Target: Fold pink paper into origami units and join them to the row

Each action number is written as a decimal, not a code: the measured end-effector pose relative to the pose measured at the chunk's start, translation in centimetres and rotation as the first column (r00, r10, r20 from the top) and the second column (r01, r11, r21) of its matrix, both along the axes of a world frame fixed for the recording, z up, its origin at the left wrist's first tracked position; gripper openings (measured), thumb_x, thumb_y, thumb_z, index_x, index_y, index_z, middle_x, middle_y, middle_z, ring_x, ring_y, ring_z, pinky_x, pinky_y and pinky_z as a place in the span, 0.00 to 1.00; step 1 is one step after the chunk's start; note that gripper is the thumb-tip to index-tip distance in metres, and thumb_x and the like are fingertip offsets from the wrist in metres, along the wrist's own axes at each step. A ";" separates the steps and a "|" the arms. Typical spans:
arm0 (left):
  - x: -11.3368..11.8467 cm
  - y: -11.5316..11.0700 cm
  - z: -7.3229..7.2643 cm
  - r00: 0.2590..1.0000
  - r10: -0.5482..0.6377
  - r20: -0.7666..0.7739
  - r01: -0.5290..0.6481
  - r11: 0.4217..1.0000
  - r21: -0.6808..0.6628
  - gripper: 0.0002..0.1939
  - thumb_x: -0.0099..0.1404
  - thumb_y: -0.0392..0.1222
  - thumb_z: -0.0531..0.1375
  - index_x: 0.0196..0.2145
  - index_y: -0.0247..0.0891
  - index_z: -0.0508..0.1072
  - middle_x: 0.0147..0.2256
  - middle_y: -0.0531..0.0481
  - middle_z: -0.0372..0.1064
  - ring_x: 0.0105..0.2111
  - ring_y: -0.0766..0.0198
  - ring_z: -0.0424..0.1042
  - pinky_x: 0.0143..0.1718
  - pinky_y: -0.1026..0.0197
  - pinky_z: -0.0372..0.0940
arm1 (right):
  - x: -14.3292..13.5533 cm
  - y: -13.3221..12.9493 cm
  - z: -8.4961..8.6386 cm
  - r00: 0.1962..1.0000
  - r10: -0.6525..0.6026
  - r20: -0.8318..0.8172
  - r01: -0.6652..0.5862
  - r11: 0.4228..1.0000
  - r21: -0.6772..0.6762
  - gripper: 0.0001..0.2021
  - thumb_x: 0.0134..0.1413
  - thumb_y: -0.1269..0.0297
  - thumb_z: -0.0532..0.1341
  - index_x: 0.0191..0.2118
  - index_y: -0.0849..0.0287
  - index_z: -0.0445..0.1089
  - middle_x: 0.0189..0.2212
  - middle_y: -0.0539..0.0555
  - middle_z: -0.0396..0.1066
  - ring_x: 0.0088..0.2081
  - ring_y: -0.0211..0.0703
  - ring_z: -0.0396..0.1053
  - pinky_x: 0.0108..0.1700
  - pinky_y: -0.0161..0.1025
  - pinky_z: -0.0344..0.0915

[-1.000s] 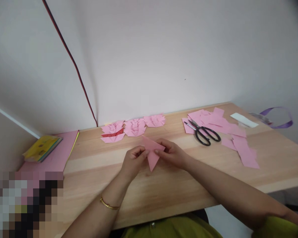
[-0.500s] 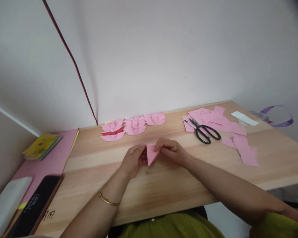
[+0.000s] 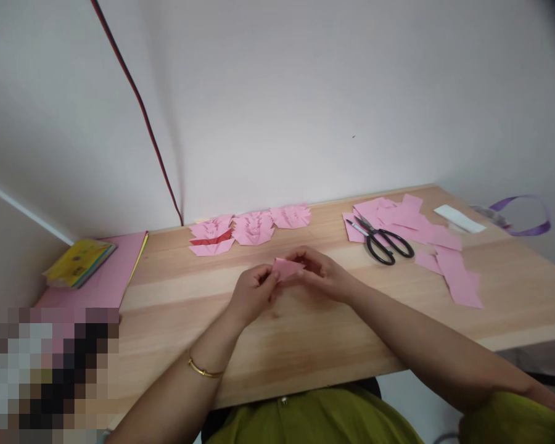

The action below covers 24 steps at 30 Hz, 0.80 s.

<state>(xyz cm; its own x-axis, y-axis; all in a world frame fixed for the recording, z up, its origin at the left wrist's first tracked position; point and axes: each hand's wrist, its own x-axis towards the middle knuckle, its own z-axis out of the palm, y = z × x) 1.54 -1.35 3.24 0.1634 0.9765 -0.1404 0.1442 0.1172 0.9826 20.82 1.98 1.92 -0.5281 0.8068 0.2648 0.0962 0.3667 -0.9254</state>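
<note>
A small folded piece of pink paper (image 3: 287,269) is held between both hands above the wooden table (image 3: 176,333). My left hand (image 3: 254,293) pinches its left end between thumb and fingers. On the other side, my right hand (image 3: 321,274) grips the paper's right part, with its fingertips partly hidden behind it. Beyond the hands, near the wall, lie folded pink paper pieces (image 3: 253,229) in three groups, and a red strip (image 3: 211,238) crosses the leftmost group.
Black-handled scissors (image 3: 383,237) and a pen (image 3: 357,227) rest on loose pink paper (image 3: 457,277) at the right. A white strip (image 3: 459,219) lies farther right. A yellow packet (image 3: 79,263) sits on pink sheets (image 3: 128,253) at the left. The lower left corner is pixelated.
The pink paper has turned from a downward-pointing triangle to a flatter shape pointing right. Both hands have shifted their grip, and my right hand's fingers have moved behind the paper.
</note>
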 end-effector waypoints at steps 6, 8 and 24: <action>-0.2 -0.2 0.1 0.997 0.004 -0.082 0.007 0.991 0.132 0.08 0.55 0.44 0.62 0.30 0.37 0.76 0.23 0.54 0.67 0.23 0.69 0.61 0.25 0.67 0.54 | -0.1 0.0 0.1 0.991 0.002 0.132 0.004 0.999 -0.041 0.13 0.58 0.56 0.56 0.37 0.62 0.70 0.31 0.53 0.69 0.33 0.39 0.65 0.35 0.35 0.61; -0.2 -0.1 0.0 0.998 0.064 -0.006 -0.063 0.995 0.077 0.08 0.55 0.43 0.62 0.31 0.36 0.76 0.23 0.54 0.68 0.21 0.70 0.61 0.23 0.68 0.54 | -0.1 0.1 0.0 0.995 -0.003 0.105 0.011 0.997 -0.073 0.14 0.58 0.56 0.56 0.38 0.62 0.70 0.30 0.52 0.68 0.32 0.38 0.63 0.34 0.34 0.59; -0.3 -0.1 -0.5 0.991 0.129 -0.029 -0.124 0.982 0.141 0.10 0.57 0.46 0.61 0.31 0.35 0.74 0.21 0.55 0.67 0.21 0.71 0.63 0.23 0.69 0.58 | -0.1 -0.1 0.1 0.993 0.025 0.113 -0.017 0.997 -0.073 0.16 0.58 0.52 0.55 0.38 0.61 0.69 0.30 0.52 0.67 0.33 0.39 0.64 0.35 0.35 0.60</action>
<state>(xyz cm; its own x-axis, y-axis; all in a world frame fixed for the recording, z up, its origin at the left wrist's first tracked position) 1.27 -1.46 2.73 0.0341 0.9994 -0.0058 0.1746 -0.0002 0.9846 20.68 1.90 2.02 -0.5686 0.8099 0.1441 0.1950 0.3029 -0.9328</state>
